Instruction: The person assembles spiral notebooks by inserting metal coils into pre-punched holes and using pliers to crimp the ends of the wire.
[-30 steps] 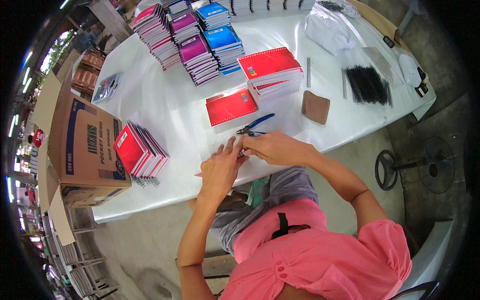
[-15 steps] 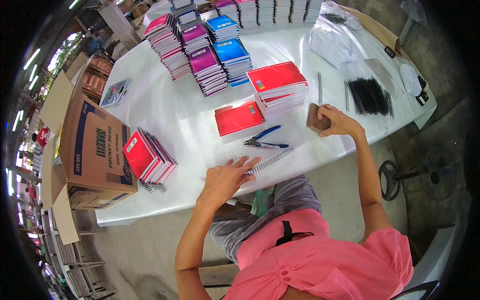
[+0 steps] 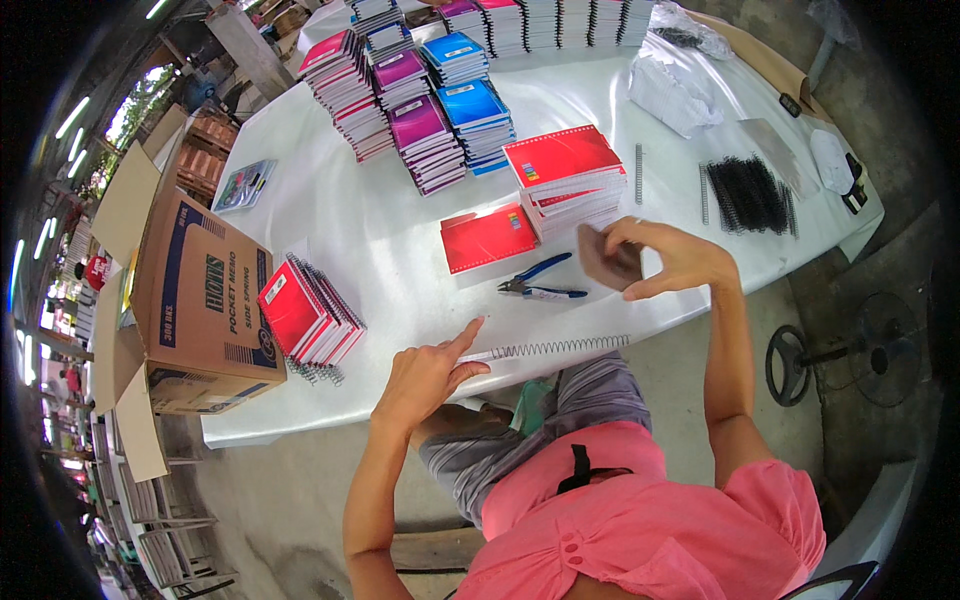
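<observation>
Near the table's front edge my left hand [image 3: 425,375] rests with its index finger stretched out and its thumb apart. Beside its thumb lies the left end of a thin wire spring coil [image 3: 565,346], which runs to the right along the edge. What lies under the palm is hidden. My right hand [image 3: 685,258] grips a brown wooden block [image 3: 608,262], tilted and slightly blurred, just off the table. Blue-handled cutting pliers [image 3: 540,278] lie between the hands. Beyond them are a low stack of red notebook covers and pages [image 3: 490,238] and a taller red stack [image 3: 568,175].
At the left stands an open cardboard box [image 3: 205,310], with red spiral notebooks [image 3: 310,312] beside it. Purple notebooks [image 3: 425,145] and blue ones [image 3: 475,115] are piled at the back. Black coils [image 3: 748,193] lie at the right, near a crumpled white plastic bag [image 3: 675,95].
My right hand has lifted the wooden block and moved it left, toward the pliers. My left hand has shifted left and nearer the edge; the coil now shows more of its length.
</observation>
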The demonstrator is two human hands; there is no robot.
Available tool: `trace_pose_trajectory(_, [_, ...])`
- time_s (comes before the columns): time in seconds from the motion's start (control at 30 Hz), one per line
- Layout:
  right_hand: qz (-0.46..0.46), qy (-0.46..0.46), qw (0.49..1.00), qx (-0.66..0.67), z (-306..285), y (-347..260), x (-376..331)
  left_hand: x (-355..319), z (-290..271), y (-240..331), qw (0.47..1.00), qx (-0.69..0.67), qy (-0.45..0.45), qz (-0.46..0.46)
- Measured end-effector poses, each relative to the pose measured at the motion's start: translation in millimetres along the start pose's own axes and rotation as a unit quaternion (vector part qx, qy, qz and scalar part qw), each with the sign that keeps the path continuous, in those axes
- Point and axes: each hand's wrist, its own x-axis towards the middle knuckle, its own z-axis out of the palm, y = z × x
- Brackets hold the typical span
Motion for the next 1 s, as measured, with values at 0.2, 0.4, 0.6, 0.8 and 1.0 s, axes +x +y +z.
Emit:
trace_pose_trajectory(0.2, [-0.058, -0.170, 0.975, 0.132, 33.4, 5.8, 47.7, 6.2, 7.9, -1.5, 0.998, 0.028, 0.044, 0.021])
trace_pose_trajectory(0.4, [-0.061, -0.341, 0.922, 0.171, 66.2, -11.1, 90.7, 6.4, 19.3, -0.4, 0.992, 0.046, 0.120, 0.016])
trace_pose_trajectory(0.6, [-0.091, -0.338, 0.913, 0.211, 78.3, -15.8, 99.5, 7.8, 18.7, 2.4, 0.996, 0.045, 0.056, -0.055])
trace_pose_trajectory(0.8, [-0.143, -0.288, 0.862, 0.391, 89.7, 4.0, 99.3, 8.5, 18.0, 3.8, 0.993, 0.006, 0.110, -0.041])
trace_pose_trajectory(1.0, [-0.133, -0.292, 0.873, 0.366, 92.5, -2.7, 109.2, 7.8, 9.6, 2.9, 0.994, -0.030, 0.085, -0.065])
